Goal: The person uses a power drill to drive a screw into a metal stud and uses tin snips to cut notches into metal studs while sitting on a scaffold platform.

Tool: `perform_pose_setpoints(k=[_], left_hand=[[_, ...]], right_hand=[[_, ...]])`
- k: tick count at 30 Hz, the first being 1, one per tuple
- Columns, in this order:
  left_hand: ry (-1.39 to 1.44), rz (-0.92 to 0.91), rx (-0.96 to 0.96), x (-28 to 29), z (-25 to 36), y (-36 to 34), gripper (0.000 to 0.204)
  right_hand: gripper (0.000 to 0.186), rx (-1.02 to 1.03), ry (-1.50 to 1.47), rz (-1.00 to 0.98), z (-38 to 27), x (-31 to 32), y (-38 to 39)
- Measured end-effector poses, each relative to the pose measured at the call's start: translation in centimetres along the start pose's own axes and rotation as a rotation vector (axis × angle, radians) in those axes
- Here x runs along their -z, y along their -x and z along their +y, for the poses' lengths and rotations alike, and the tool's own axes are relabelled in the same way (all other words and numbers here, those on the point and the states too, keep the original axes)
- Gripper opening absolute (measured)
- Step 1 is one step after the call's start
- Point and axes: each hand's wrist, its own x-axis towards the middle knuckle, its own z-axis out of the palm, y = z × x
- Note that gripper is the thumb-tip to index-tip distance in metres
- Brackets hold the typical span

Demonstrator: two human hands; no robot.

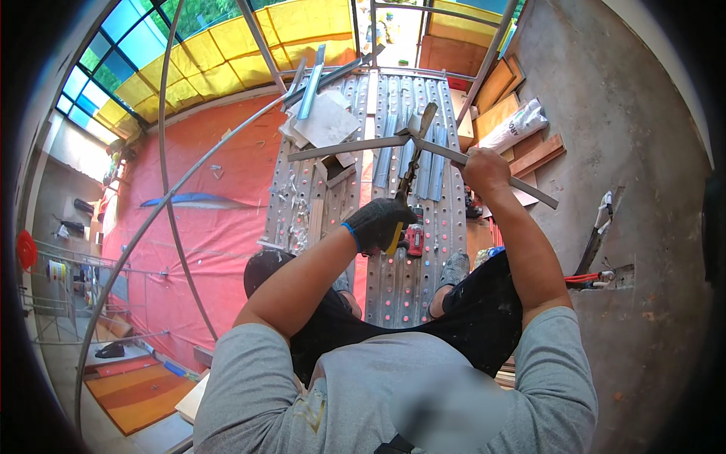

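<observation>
One bent, slim, grey metal strip is clasped by the bare right hand above the perforated grey metal platform. Yellow-handled metal snips are gripped over that platform by the dark-gloved left hand, apart from the right.

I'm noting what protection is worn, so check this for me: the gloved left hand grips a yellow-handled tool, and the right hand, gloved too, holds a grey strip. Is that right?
Not quite: the right hand is bare, not gloved, as the head view shows. The rest stands: it holds a grey strip, and the gloved left hand grips a yellow-handled tool.
</observation>
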Motion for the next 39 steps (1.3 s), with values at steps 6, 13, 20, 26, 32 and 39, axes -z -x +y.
perform_pose_setpoints(k=[6, 13, 20, 26, 32, 39], left_hand=[[-0.002, -0.067, 0.031, 1.1, 1.1, -0.2, 0.026], [-0.021, -0.097, 0.056, 1.1, 1.0, -0.4, 0.022], [0.009, -0.123, 0.065, 0.6, -0.1, -0.1, 0.021], [-0.134, -0.173, -0.017, 1.3, 0.0, -0.2, 0.029], [-0.202, -0.221, -0.035, 0.3, -0.7, -0.4, 0.036], [1.125, 0.014, 0.868, -3.6, -1.0, -1.1, 0.028]], right_hand=[[0.054, 0.016, -0.034, 0.007, 0.2, -0.3, 0.1], [0.056, 0.049, -0.051, -0.042, 0.9, -0.8, -0.4], [0.054, 0.082, -0.058, -0.042, 1.2, -0.9, -0.5], [0.052, 0.102, -0.122, -0.065, 1.9, -0.8, -0.6], [0.049, 0.127, -0.109, -0.076, 3.1, -0.4, -0.3], [0.047, 0.143, -0.127, -0.068, 3.7, -0.8, -0.6]])
